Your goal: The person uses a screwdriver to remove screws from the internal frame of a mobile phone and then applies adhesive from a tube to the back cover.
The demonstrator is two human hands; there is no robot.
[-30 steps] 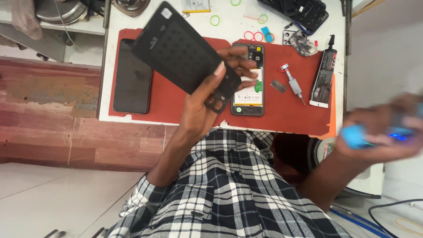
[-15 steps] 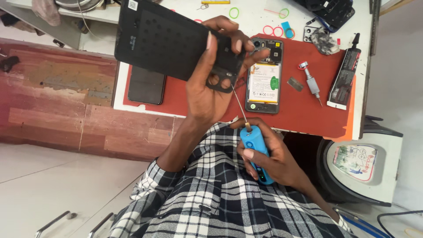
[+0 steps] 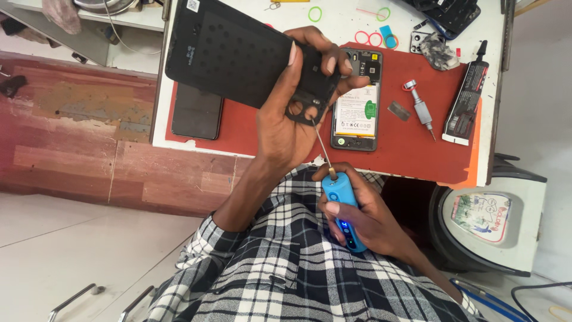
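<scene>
My left hand (image 3: pixel 292 113) grips a black phone back cover (image 3: pixel 238 50), inner side toward me, held up over the red work mat (image 3: pixel 411 143). My right hand (image 3: pixel 363 217) holds a blue electric screwdriver (image 3: pixel 341 206) near my chest. Its thin bit (image 3: pixel 322 146) points up and reaches the camera cutouts at the cover's lower end. An opened phone (image 3: pixel 356 104) with its battery exposed lies on the mat just right of the cover.
A dark phone (image 3: pixel 196 112) lies face down at the mat's left. A small metal screwdriver (image 3: pixel 420 107), a metal blade (image 3: pixel 398 110) and a black glue tube (image 3: pixel 468 101) lie to the right. Coloured rubber rings (image 3: pixel 369 39) and black parts sit at the back. A white machine (image 3: pixel 494 220) stands lower right.
My right hand came in from the far right with the blue screwdriver and raised its bit to the cover. My left hand kept hold of the cover, lowering it toward me.
</scene>
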